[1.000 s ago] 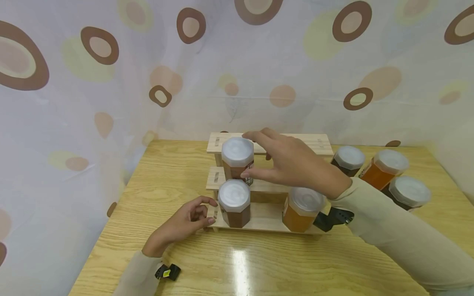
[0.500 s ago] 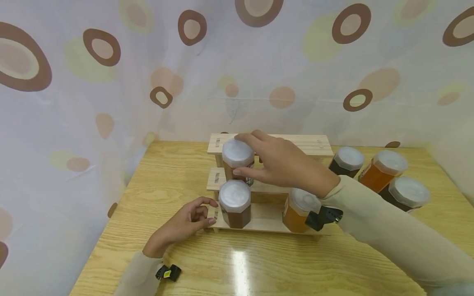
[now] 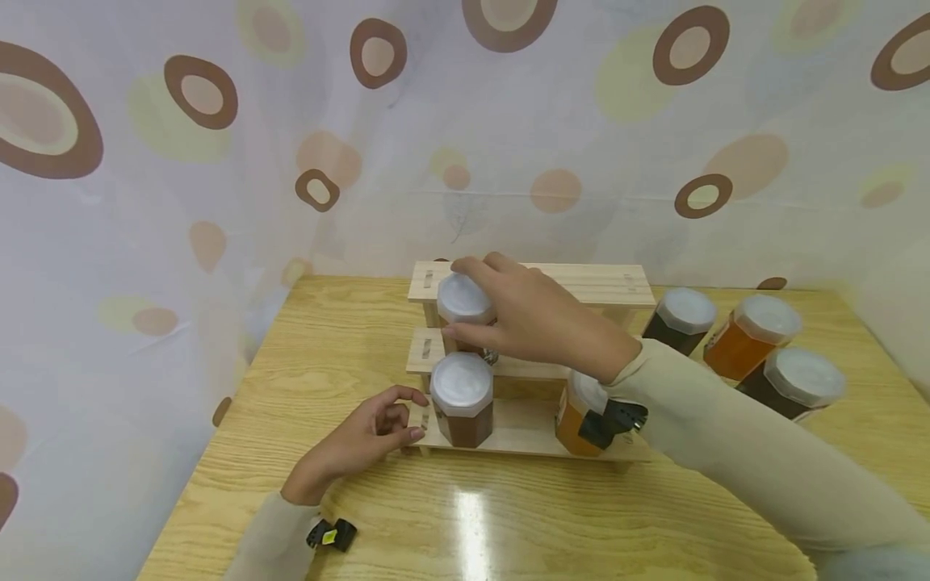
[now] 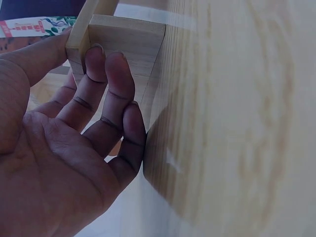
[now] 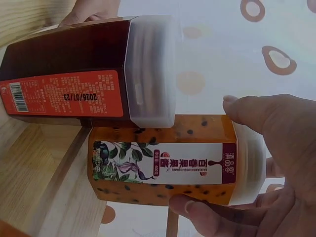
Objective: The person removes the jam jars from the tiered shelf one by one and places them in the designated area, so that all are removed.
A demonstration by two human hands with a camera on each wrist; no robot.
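orange jar (image 5: pixel 163 163) stands gripped inside right hand (image 3: pixel 534 311)

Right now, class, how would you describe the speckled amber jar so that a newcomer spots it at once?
On the table, find the three-step wooden rack and look to its left end. Just behind the dark jar at the rack's front is the speckled amber jar. Unlike its neighbours, it is gripped by the right hand.

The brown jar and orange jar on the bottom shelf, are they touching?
Apart. The head view shows bare bottom shelf between the brown jar and the orange jar.
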